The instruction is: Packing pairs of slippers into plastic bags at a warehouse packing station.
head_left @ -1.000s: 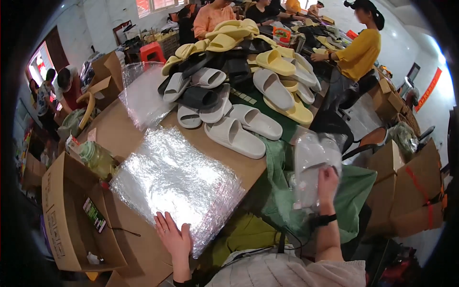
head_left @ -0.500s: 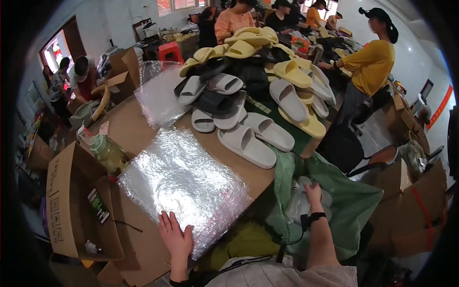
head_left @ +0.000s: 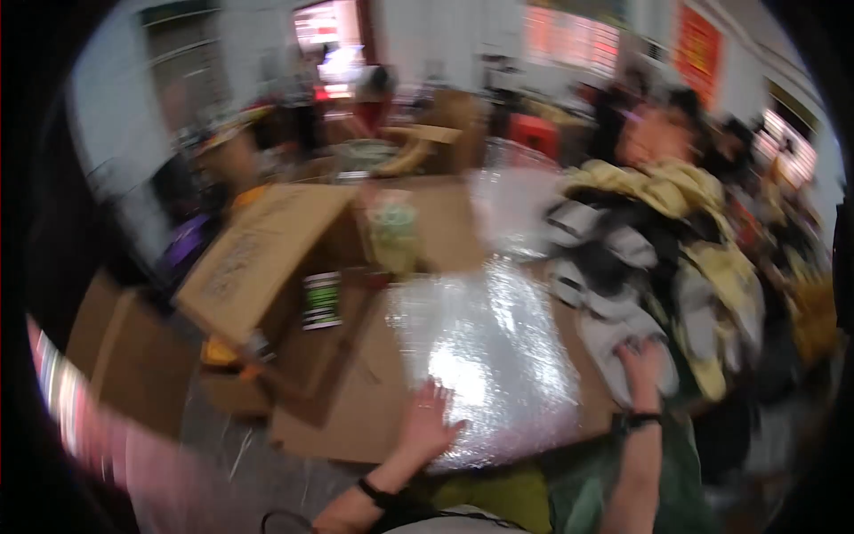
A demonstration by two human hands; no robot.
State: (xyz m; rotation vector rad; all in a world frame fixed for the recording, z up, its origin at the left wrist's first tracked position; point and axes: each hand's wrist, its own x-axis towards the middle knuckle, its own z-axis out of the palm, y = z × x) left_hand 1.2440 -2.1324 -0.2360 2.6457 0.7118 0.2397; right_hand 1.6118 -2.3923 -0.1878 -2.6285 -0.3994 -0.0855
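Observation:
My left hand (head_left: 431, 422) lies with its fingers stretched out on the near left edge of a stack of clear, shiny plastic bags or sheets (head_left: 511, 343). My right hand (head_left: 644, 363) is at the near end of a light grey slipper (head_left: 609, 351), its fingertips seeming to touch it. Blur hides whether those fingers grip the slipper. Behind it rises a pile of grey, black and pale yellow slippers (head_left: 658, 187).
An open cardboard box (head_left: 267, 258) stands left of the plastic, beside a yellowish-green jug (head_left: 393, 236). More clear plastic (head_left: 516, 200) lies farther back on the cardboard-covered table (head_left: 342, 418). Green sacking (head_left: 676, 472) hangs below my right arm. A person in orange (head_left: 663, 133) is behind the pile.
My right hand has come out of the green sack and reached the slippers. My left hand stays on the plastic. The view has swung left, and the picture is now blurred.

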